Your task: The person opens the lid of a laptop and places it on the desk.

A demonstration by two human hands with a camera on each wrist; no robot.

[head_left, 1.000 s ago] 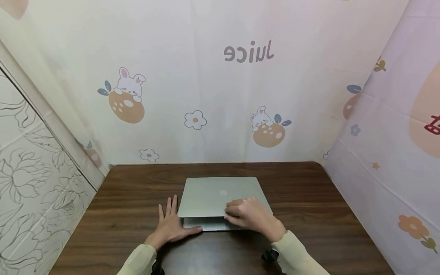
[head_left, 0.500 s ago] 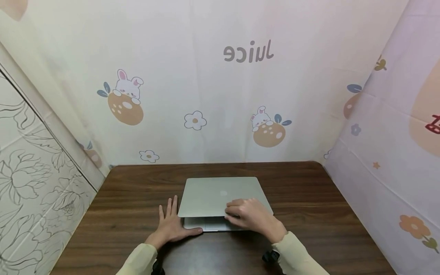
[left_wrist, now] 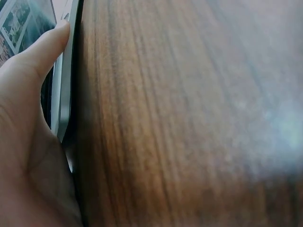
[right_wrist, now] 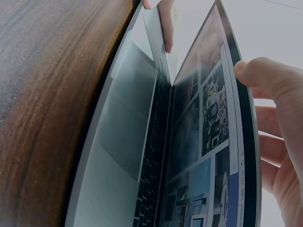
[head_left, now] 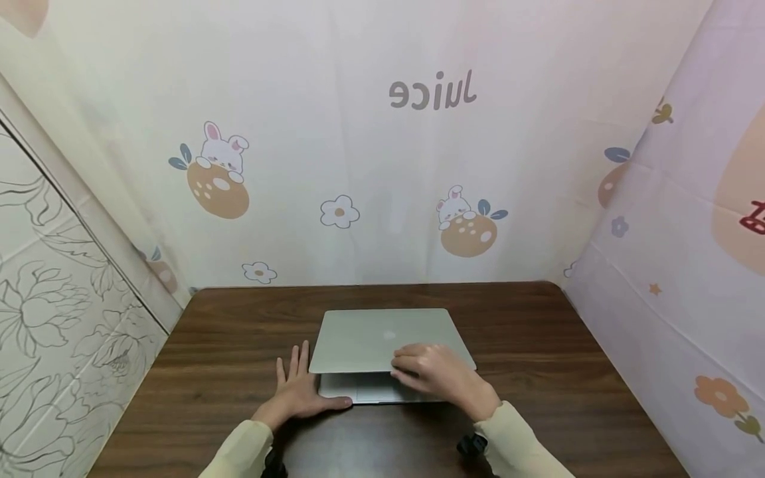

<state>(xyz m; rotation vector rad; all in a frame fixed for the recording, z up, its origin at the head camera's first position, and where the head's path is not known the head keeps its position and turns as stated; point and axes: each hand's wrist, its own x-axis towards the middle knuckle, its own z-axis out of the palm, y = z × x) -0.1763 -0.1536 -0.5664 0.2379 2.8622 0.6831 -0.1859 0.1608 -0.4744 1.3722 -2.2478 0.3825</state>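
Observation:
A silver laptop (head_left: 364, 340) lies on the table, its lid tilted a little way up from its base (head_left: 338, 388). My right hand (head_left: 439, 373) pinches the lid's front edge, right of centre. In the right wrist view its thumb (right_wrist: 265, 71) is on the screen side and the fingers are behind the lid. The screen (right_wrist: 199, 137) is lit and shows pictures; keyboard (right_wrist: 150, 165) and trackpad (right_wrist: 125, 113) show below it. My left hand (head_left: 297, 394) rests at the base's left front corner, fingers straight and spread on the table, thumb on the front edge.
The wooden table (head_left: 239, 318) runs back to a pale printed curtain (head_left: 382, 153). More patterned cloth (head_left: 675, 265) hangs at the right, and a white flower-line panel (head_left: 60, 318) stands at the left. Dark wrist straps (head_left: 472, 445) sit at the sleeves.
The front edge of the lid has risen slightly, so the gap above the base is a bit wider. Both hands stay in nearly the same place.

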